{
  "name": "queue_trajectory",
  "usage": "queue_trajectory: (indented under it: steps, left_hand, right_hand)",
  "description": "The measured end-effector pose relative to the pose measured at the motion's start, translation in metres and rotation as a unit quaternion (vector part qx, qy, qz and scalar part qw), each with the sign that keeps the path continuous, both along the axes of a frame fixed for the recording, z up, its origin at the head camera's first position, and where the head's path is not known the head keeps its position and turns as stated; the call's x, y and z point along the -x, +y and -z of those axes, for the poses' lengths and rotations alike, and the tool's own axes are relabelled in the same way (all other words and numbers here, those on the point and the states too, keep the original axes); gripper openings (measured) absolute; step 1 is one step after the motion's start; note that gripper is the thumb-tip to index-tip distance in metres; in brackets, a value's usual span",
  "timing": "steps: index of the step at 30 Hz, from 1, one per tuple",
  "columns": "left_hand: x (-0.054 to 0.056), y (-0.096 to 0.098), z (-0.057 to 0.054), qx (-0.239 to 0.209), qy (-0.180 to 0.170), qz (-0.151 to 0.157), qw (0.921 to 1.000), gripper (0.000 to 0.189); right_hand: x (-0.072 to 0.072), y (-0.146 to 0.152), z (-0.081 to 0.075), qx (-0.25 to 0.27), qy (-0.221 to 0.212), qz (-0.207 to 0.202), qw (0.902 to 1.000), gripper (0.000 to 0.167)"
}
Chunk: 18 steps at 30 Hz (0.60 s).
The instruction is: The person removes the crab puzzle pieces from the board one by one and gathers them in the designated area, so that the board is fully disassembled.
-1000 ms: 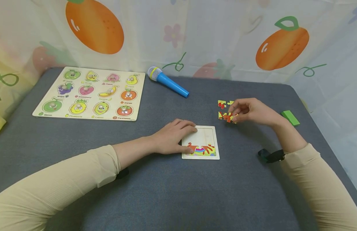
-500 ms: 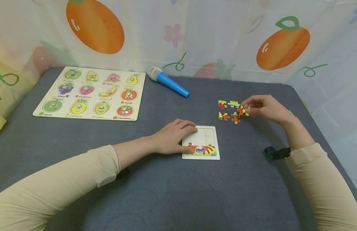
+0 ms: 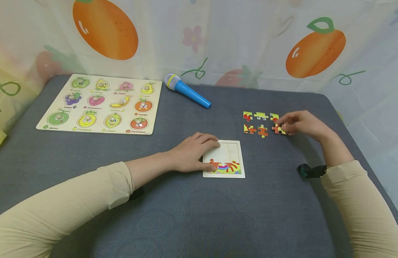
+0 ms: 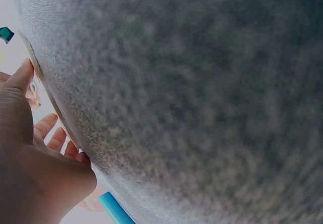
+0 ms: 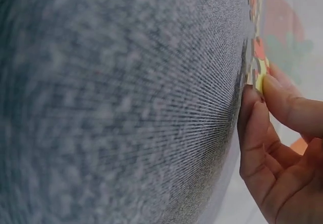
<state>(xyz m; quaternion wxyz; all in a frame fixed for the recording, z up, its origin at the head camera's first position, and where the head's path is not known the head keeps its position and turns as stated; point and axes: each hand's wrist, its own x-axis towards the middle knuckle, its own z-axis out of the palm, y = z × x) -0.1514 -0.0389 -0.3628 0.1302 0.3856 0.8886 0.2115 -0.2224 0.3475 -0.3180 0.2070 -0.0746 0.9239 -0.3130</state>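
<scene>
At the far left of the grey desk, a fruit board lies flat, its knobbed pictures set in three rows of four. Just right of its upper corner rests a blue mic, head toward the board and handle slanting down to the right. Nearer the front, a pale-sleeved left arm reaches in, and the left hand rests on the left side of a small square tray, fingers loosely spread, holding nothing between them, thumb over the lower edge. Inside the tray, a red and yellow strip with a rainbow arc fills the bottom; above it the base shows pale. Right of the tray, well clear of it, six loose pieces lie in two rows of three. At the right end of the lower row, the right hand pinches the last piece between thumb and fingers; whether that piece lies fully flat I cannot tell. Farther right, a black strap hangs beside the right sleeve. A fruit-print curtain closes off the back.
</scene>
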Motion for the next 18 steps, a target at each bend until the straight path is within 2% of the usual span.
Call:
queue_trajectory:
  steps: [8, 18]
  left_hand:
    - [-0.0012, -0.0005, -0.0011, -0.004, -0.002, 0.002, 1.0, 0.068]
    - [-0.0004, -0.0003, -0.0004, -0.001, 0.0, 0.0, 1.0, 0.068]
  right_hand:
    - [0.001, 0.0031, 0.0042, 0.015, -0.022, -0.021, 0.9994, 0.032]
    - [0.0035, -0.0047, 0.0054, -0.004, -0.034, -0.004, 0.9994, 0.035]
